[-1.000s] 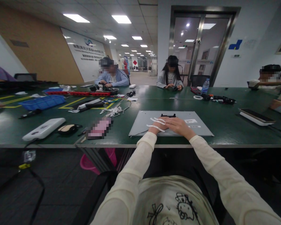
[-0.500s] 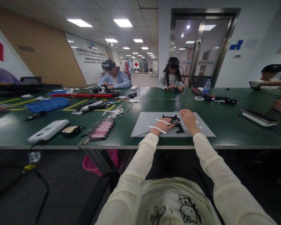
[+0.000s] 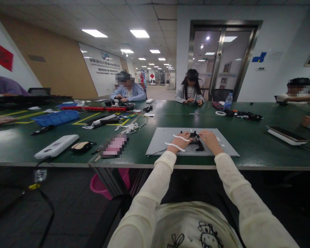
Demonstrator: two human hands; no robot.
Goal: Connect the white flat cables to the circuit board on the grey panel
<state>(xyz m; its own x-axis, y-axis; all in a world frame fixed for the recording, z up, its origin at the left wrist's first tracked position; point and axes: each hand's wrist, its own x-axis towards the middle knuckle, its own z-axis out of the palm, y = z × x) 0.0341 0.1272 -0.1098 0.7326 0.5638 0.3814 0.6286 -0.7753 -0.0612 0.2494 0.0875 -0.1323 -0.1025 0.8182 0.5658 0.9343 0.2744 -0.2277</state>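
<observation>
A grey flat panel lies on the green table in front of me. On it sits a small black bracket-like part. My left hand, with white strips stuck across its back, rests on the panel and touches the part's left side. My right hand has its fingers curled on the part's right side. Both hands are closed around the black part.
Left of the panel lie a pink blurred item, a black-and-tan object, a white device, a blue tray and white cables. A flat device lies right. Other people sit across the table.
The hands went from lying stacked on the panel to spread apart on the black part. The right hand reached forward, then drew back to the part's right side.
</observation>
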